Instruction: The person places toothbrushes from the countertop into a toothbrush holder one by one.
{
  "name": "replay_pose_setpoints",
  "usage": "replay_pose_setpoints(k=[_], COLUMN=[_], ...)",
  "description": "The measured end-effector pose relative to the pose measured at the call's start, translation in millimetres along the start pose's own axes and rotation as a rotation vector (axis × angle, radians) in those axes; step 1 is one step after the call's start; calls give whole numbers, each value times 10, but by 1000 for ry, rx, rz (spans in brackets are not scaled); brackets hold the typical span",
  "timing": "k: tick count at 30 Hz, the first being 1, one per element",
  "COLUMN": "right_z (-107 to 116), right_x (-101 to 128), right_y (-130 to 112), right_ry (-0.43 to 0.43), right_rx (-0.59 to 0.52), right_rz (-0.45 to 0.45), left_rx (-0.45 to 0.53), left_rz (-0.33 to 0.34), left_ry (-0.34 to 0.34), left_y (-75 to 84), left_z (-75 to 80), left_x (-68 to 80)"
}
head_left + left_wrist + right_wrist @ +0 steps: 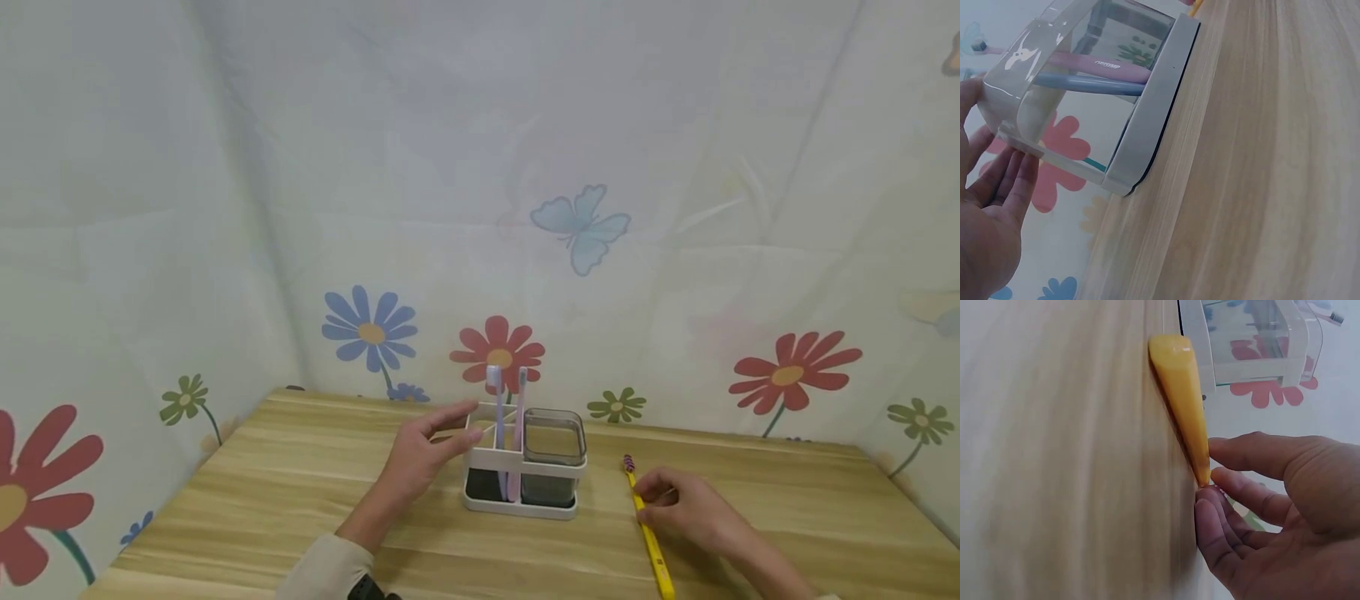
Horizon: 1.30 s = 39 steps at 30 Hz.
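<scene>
A white toothbrush holder point(487, 457) point(1154, 106) stands in the middle of the wooden table point(262, 500). A blue toothbrush point(493, 380) and a pink toothbrush point(522, 380) stand upright in it, beside a grey see-through cup point(553, 454). My left hand point(468, 421) point(997, 187) rests against the holder's left side with its fingers straight. A yellow toothbrush point(654, 554) point(1182, 394) lies flat on the table to the right of the holder. My right hand point(656, 496) point(1216, 469) pinches its handle between thumb and fingertips.
Flower-printed cloth point(577, 225) hangs close behind the table and along its left and right sides. The tabletop's front edge runs near my forearms.
</scene>
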State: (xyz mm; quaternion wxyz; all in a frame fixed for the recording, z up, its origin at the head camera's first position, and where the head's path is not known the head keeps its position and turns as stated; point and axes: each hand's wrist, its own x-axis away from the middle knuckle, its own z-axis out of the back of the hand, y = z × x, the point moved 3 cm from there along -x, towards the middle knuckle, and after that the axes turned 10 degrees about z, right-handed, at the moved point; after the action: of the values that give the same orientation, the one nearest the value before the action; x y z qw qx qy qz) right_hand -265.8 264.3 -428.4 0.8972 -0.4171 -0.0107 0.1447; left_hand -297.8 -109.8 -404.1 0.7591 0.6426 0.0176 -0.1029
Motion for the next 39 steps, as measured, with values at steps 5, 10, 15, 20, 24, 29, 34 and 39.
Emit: replay_pose_setpoints(k=[5, 10, 15, 20, 24, 29, 34, 39], right_z=[-30, -47, -53, -33, -9, 12, 26, 35], right_x=[2, 8, -2, -7, 23, 48, 47, 60], right_y=[-20, -37, -34, 1, 27, 21, -31, -109], right_ry=[15, 32, 38, 51, 44, 19, 53, 84], right_rx=[30, 69, 81, 56, -64, -262, -261, -227], right_rz=[13, 61, 20, -16, 7, 122, 140, 127], left_rx=[-1, -1, 2, 3, 3, 11, 8, 0], left_rz=[0, -2, -3, 6, 5, 2, 2, 3], left_ry=[-3, -3, -2, 12, 8, 2, 1, 2], left_y=[-5, 0, 4, -8, -21, -15, -15, -20], left_z=[8, 4, -2, 6, 4, 1, 1, 4], left_x=[1, -5, -6, -1, -11, -14, -18, -9])
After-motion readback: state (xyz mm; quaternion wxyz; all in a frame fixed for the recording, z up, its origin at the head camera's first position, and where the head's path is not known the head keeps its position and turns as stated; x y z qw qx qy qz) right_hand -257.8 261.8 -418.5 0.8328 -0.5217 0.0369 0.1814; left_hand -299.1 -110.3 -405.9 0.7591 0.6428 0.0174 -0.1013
